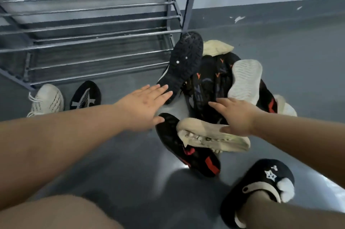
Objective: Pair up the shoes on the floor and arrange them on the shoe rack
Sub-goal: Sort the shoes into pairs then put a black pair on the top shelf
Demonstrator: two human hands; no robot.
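Beside the shoe rack, left hand and right hand are reaching flat-fingered (gripping nothing) over the shoe pile, likely sorting for a match.

The shoe rack runs off the left and top edges; piled shoes overlap.

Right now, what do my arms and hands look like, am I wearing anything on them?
Both forearms are bare, with no sleeves in view. The left hand and right hand wear no gloves, and no rings, watch or wristbands show on them.
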